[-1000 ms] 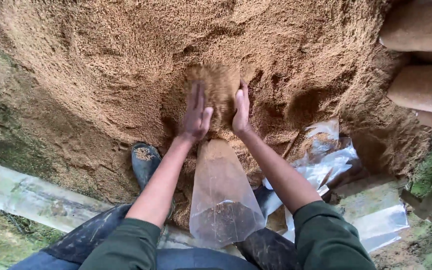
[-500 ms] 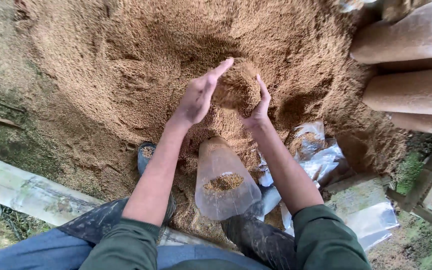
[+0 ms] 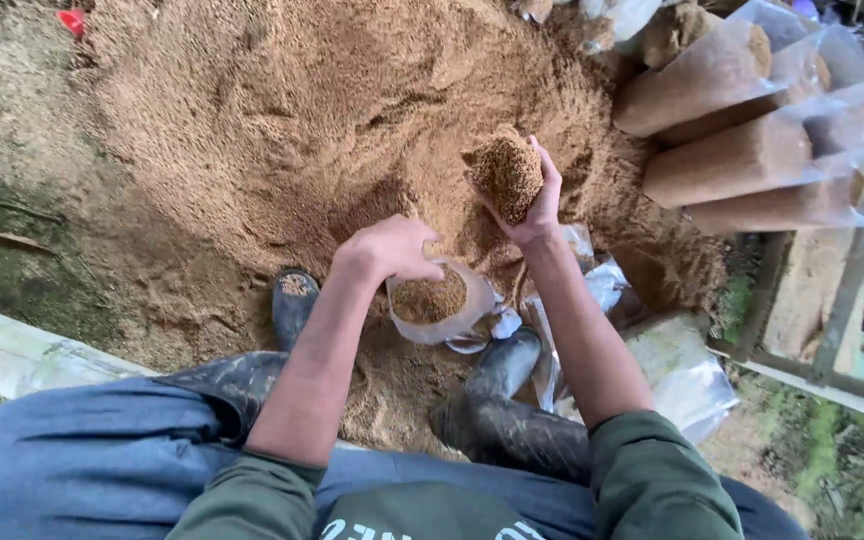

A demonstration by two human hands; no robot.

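Hands filling a clear bag with sawdust beside a big pile.

The left hand (image 3: 389, 250) is gripping the rim of the bag (image 3: 434, 305), fingers curled over it, holding it upright between two rubber boots (image 3: 497, 400). The right hand (image 3: 532, 200) is cupping a clump of sawdust (image 3: 507, 175) just above the pile (image 3: 282, 110), fingers wrapped around it. Packed bags (image 3: 742, 130) are lying to the right.

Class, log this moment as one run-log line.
left hand: holds clear bag open | right hand: cups sawdust clump | bag: partly filled
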